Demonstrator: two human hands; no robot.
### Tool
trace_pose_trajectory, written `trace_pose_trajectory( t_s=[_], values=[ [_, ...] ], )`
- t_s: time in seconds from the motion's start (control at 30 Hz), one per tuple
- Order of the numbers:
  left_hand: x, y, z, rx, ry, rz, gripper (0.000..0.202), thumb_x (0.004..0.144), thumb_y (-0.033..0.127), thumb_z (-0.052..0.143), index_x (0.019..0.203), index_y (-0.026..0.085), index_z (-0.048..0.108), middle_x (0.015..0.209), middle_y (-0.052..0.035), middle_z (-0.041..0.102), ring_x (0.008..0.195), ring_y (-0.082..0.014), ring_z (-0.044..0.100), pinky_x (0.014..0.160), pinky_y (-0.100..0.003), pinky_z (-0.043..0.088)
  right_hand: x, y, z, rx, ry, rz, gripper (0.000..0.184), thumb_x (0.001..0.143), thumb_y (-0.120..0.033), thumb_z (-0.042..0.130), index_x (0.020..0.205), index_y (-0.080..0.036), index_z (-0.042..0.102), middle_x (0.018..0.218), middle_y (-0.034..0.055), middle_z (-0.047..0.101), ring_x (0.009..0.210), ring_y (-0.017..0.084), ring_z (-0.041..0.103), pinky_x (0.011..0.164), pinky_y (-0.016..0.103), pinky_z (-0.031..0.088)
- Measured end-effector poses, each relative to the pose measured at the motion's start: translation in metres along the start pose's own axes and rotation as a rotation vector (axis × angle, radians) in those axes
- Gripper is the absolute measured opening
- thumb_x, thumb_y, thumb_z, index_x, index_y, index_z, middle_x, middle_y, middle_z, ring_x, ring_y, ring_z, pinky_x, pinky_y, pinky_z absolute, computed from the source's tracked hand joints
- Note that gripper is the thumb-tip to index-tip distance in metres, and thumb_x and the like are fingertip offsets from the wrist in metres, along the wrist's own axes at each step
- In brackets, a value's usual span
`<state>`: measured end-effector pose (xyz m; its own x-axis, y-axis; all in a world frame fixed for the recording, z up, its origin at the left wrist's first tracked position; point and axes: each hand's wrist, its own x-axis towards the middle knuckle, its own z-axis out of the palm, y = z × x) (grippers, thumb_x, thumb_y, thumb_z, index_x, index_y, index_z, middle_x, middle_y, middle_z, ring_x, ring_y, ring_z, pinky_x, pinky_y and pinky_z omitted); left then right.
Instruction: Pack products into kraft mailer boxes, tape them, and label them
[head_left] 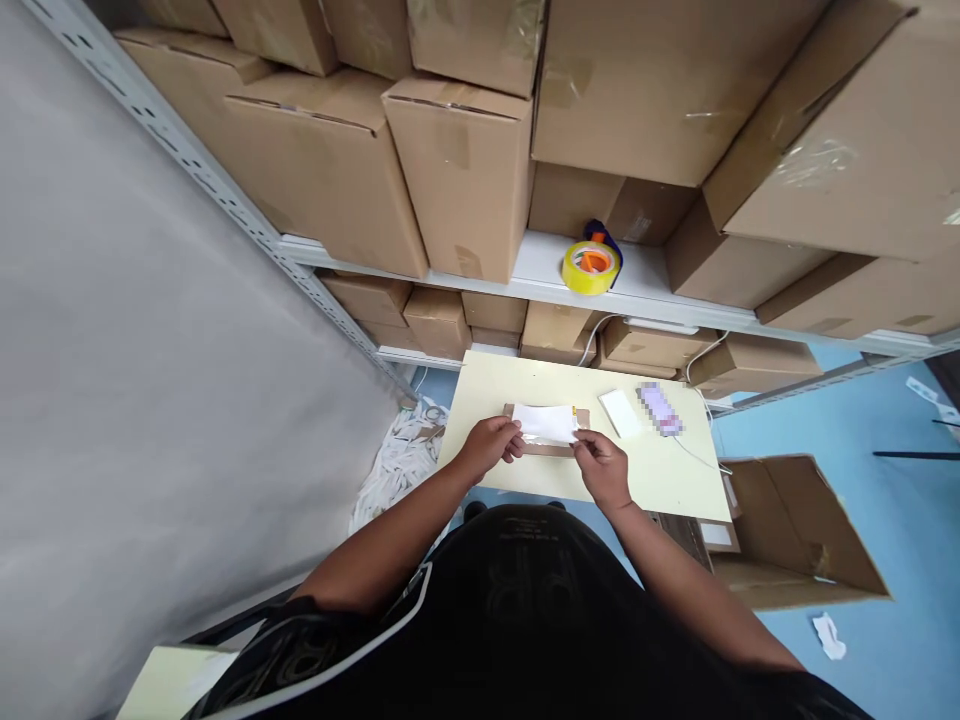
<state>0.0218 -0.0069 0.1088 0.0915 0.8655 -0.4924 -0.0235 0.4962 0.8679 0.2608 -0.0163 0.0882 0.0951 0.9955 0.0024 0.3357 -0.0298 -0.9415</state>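
Note:
Between my hands is a white paper label (544,421) with a small yellow mark at its right end. It is held over a flat brown cardboard parcel (551,450) on the pale table. My left hand (491,446) pinches the label's left edge between thumb and fingers. At the lower right corner, my right hand (602,466) pinches it the same way. The parcel shows around the label, with a shiny strip just below it. Whether the label touches the parcel, I cannot tell.
On the table (525,378) lie a white pad (620,413) and a blurred-out phone (660,408) with a cable. A yellow tape dispenser (591,265) sits on the shelf among cardboard boxes (457,170). An open carton (802,530) stands right; paper strips (401,465) heap at left.

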Motion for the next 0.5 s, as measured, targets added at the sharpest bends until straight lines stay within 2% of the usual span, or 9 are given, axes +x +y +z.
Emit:
trace_pose_trajectory(
  t_s=[0.17,0.3,0.5],
  values=[
    [0.017,-0.011,0.011,0.339,0.047,-0.005,0.024,0.089,0.037,0.058,0.078,0.018,0.066,0.082,-0.0067,0.076,0.07,-0.0188,0.071,0.061,-0.028,0.051,0.008,0.027,-0.003,-0.111,0.028,-0.127,0.024,0.08,-0.034,0.062,0.095,-0.023,0.077,0.103,0.0067,0.078,0.087,0.023,0.072,0.086,0.041,0.059],
    [0.028,-0.015,0.019,0.709,0.112,0.035,0.031,0.092,0.037,0.051,0.073,0.02,0.069,0.078,-0.0076,0.076,0.08,-0.0231,0.071,0.072,-0.031,0.05,0.024,0.045,0.001,-0.258,-0.04,-0.19,0.023,0.086,-0.034,0.056,0.09,-0.024,0.077,0.102,0.0073,0.077,0.097,0.024,0.071,0.093,0.042,0.057],
    [0.039,-0.014,0.025,1.088,0.133,0.02,0.042,0.097,0.04,0.044,0.083,0.016,0.075,0.091,-0.017,0.076,0.09,-0.0318,0.071,0.077,-0.038,0.048,0.036,0.065,0.013,-0.476,-0.146,-0.309,0.022,0.09,-0.024,0.053,0.089,-0.023,0.076,0.093,0.0084,0.072,0.096,0.026,0.063,0.094,0.042,0.052]
  ],
)
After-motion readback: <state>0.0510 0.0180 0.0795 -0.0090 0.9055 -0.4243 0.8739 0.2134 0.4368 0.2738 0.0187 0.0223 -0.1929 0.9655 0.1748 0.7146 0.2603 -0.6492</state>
